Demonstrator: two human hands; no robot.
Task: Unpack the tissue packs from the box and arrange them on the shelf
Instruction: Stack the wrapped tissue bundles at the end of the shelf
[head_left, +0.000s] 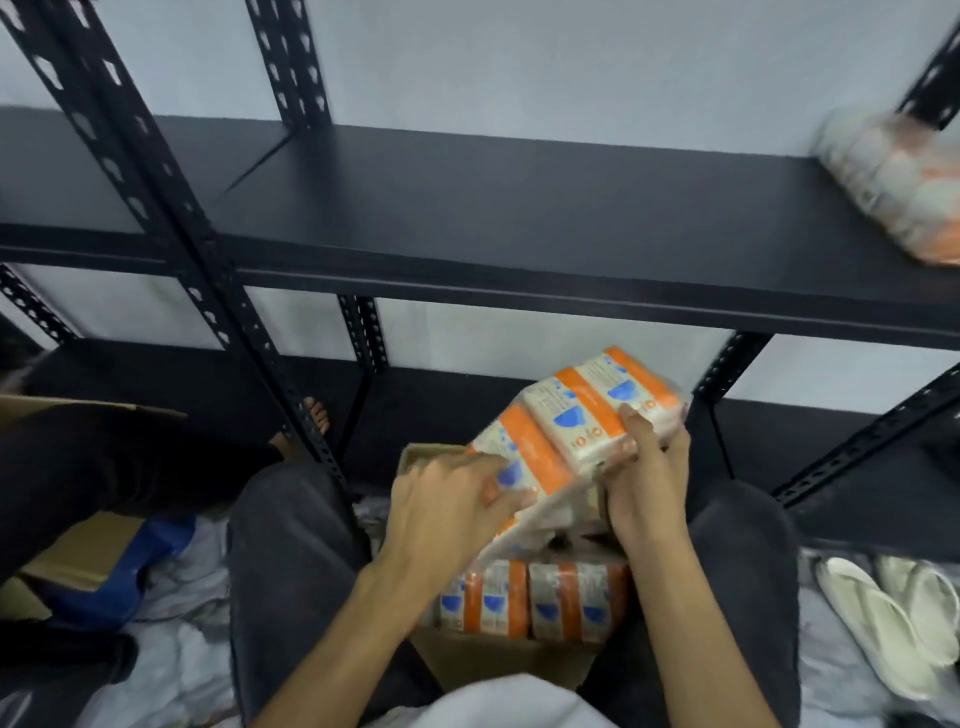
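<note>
An orange, white and blue tissue pack (566, 431) hangs tilted above the open cardboard box (493, 660) that sits between my knees. My left hand (447, 504) grips its near left end, fingers curled over the wrap. At its right end, my right hand (644, 467) holds it with the thumb on top. More tissue packs (524, 597) lie inside the box below. One blurred tissue pack (893, 182) lies on the black shelf (519, 208) at the far right.
Black slotted uprights (171, 218) frame the shelf unit against a pale wall. Another person's dark-clothed leg and bare foot (306, 426) are at the left beside a second cardboard box (88, 556). White slippers (883, 618) lie on the floor at right.
</note>
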